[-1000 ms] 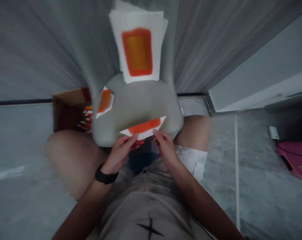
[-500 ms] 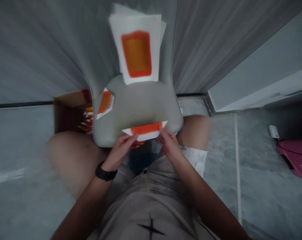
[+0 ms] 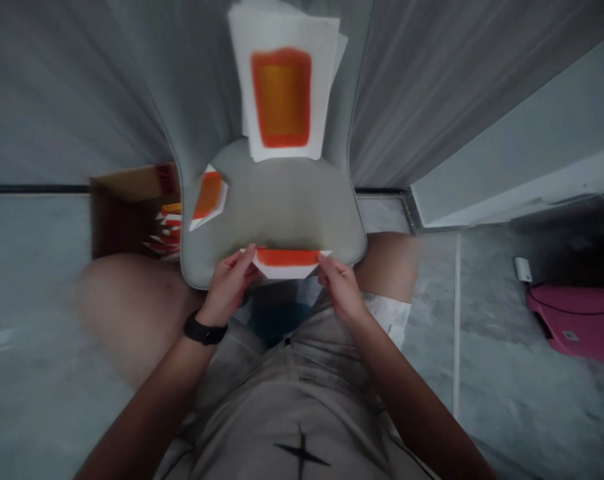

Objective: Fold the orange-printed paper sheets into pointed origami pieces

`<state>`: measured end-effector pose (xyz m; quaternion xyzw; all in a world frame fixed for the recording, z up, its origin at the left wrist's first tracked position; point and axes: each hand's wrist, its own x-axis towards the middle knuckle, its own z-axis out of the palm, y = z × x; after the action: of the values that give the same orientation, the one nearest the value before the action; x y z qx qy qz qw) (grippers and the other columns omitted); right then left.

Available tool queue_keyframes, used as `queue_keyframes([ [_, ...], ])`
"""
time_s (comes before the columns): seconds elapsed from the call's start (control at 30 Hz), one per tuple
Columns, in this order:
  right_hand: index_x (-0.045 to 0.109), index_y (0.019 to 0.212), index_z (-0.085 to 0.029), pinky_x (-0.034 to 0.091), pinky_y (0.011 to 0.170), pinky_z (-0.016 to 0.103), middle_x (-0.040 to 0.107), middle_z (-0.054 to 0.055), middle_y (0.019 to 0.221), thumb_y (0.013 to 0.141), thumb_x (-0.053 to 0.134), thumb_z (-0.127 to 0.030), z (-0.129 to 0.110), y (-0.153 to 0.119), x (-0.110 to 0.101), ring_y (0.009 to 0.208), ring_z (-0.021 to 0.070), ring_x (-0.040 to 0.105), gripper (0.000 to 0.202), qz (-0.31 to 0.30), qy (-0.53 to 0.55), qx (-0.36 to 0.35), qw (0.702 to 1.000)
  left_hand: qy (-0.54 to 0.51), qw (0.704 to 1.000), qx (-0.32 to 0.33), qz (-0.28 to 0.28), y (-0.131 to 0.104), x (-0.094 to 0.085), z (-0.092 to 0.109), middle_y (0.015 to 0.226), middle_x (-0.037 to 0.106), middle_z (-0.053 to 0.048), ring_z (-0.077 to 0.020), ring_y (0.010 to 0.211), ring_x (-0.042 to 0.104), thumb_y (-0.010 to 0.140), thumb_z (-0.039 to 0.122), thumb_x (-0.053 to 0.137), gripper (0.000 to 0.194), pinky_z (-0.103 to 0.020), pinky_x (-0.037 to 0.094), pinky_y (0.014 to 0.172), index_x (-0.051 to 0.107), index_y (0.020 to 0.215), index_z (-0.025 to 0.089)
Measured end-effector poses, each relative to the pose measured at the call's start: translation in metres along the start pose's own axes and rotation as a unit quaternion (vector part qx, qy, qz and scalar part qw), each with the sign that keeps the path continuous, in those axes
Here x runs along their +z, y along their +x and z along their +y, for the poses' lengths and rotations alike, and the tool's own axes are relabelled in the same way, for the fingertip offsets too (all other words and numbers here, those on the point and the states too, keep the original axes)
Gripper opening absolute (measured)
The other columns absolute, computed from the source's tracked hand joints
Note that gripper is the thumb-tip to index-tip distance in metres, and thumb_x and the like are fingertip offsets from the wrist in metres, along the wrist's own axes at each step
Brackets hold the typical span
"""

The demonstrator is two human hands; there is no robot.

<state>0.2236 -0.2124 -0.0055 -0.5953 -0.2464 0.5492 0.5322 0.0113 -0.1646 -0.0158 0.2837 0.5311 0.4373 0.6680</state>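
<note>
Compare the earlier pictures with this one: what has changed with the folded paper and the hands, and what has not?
The folded paper turned from tilted to level. Left hand shifted to its left tip; right hand grips the right end. Paper stack and chair unchanged.

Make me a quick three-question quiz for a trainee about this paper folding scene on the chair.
1. True or false: both hands hold the folded paper at the chair seat's front edge.
2. Where does the stack of unfolded sheets lie? A) in the cardboard box B) against the chair's backrest C) on the floor
3. Which wrist wears the black watch?

Key
1. True: left hand and right hand pinch its two ends.
2. B
3. The left.
</note>
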Motion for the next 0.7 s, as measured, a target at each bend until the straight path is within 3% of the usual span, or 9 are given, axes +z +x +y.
queue_keyframes([
  [0.13, 0.046, 0.054, -0.023, 0.027, 0.053, 0.028, 0.039, -0.006, 0.054, 0.079, 0.076, -0.068, -0.001, 0.001, 0.0, 0.053, 0.0108, 0.032, 0.059, -0.004, -0.026, -0.011, 1.0, -0.035, 0.999, 0.011, 0.002, -0.001, -0.002, -0.002, 0.104, 0.081, -0.01, -0.0211, 0.096, 0.077, 0.079, 0.068, 0.081, 0.058, -0.029, 0.059, 0.079, 0.079, 0.11, 0.019],
  [0.37, 0.044, 0.05, -0.022, 0.025, 0.051, 0.027, 0.034, -0.007, 0.051, 0.084, 0.074, -0.066, 0.005, -0.007, 0.01, 0.052, 0.0095, 0.029, 0.063, 0.023, -0.05, -0.065, 0.996, -0.091, 0.996, -0.008, -0.016, -0.002, -0.007, 0.0, 0.106, 0.081, -0.01, -0.0201, 0.097, 0.076, 0.084, 0.062, 0.079, 0.05, -0.027, 0.059, 0.08, 0.079, 0.112, 0.02],
  [0.5, 0.056, 0.058, -0.021, 0.026, 0.042, 0.024, 0.048, -0.005, 0.051, 0.083, 0.074, -0.067, -0.004, -0.015, 0.018, 0.044, 0.0081, 0.035, 0.055, 0.036, -0.04, -0.029, 0.998, -0.085, 0.996, 0.012, -0.023, -0.002, -0.01, -0.002, 0.117, 0.079, -0.008, -0.0179, 0.1, 0.075, 0.086, 0.061, 0.077, 0.05, -0.025, 0.058, 0.079, 0.076, 0.121, 0.025],
  [0.6, 0.066, 0.074, -0.021, 0.038, 0.041, 0.022, 0.068, 0.0, 0.064, 0.078, 0.081, -0.063, -0.019, -0.018, 0.018, 0.048, 0.0112, 0.054, 0.045, -0.019, -0.016, 0.008, 1.0, -0.075, 0.995, 0.06, -0.03, -0.005, -0.018, 0.002, 0.128, 0.075, -0.007, -0.0183, 0.108, 0.072, 0.086, 0.057, 0.078, 0.046, -0.027, 0.057, 0.087, 0.076, 0.121, 0.027],
  [0.7, 0.071, 0.092, -0.023, 0.055, 0.052, 0.027, 0.079, 0.007, 0.087, 0.079, 0.078, -0.065, -0.032, -0.018, 0.012, 0.07, 0.0195, 0.073, 0.045, -0.103, -0.003, 0.012, 0.995, -0.009, 0.992, 0.122, -0.041, -0.009, -0.03, 0.013, 0.134, 0.072, -0.009, -0.0229, 0.122, 0.067, 0.085, 0.05, 0.081, 0.037, -0.031, 0.055, 0.1, 0.08, 0.112, 0.025],
])
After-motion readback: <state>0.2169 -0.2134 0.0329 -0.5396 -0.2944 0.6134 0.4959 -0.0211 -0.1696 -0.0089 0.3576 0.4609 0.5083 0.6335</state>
